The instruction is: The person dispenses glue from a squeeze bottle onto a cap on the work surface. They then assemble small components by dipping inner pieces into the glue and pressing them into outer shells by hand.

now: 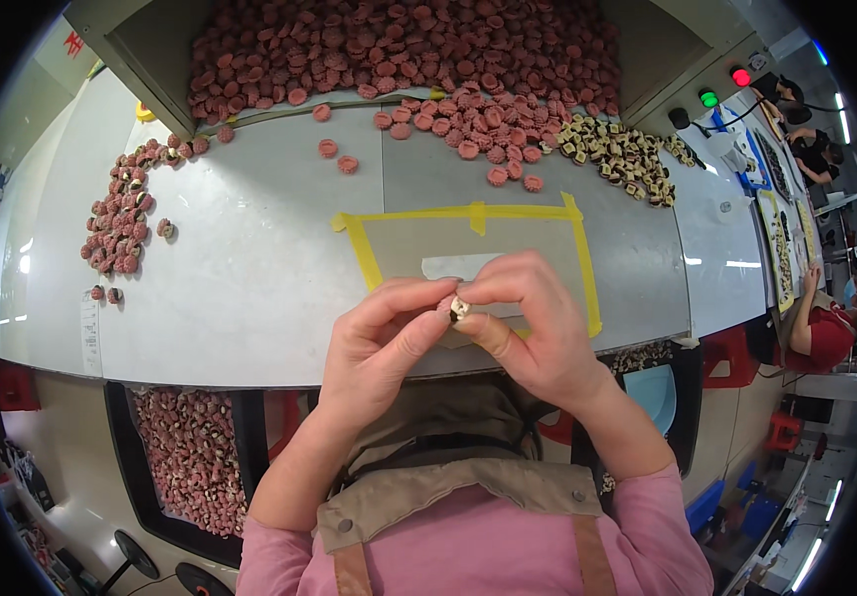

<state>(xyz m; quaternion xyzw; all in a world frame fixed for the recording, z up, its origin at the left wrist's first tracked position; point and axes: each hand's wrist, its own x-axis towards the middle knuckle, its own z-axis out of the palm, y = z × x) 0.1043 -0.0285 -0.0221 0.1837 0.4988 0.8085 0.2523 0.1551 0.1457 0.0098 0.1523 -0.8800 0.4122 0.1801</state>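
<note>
Fingertips of both my hands meet over the near side of the table, around a small cream and dark piece (461, 307) with a pink part beside it. My left hand (373, 343) is closed in a pinch on the pink part, a small scalloped cup mostly hidden by the fingers. Thumb and forefinger of my right hand (540, 333) pinch the cream and dark piece against it. Ahead lies a loose heap of pink scalloped cups (496, 124), with a pile of cream and dark pieces (617, 157) to its right. Joined pink and cream pieces (118, 226) are gathered at the left.
Yellow tape (361, 253) outlines an area under my hands. A large mass of pink cups (398, 50) fills the opening at the back. Below the table edge stand a black bin (128, 472) of pink pieces and, at right, a light-blue scoop (653, 395). Another person (826, 333) sits far right.
</note>
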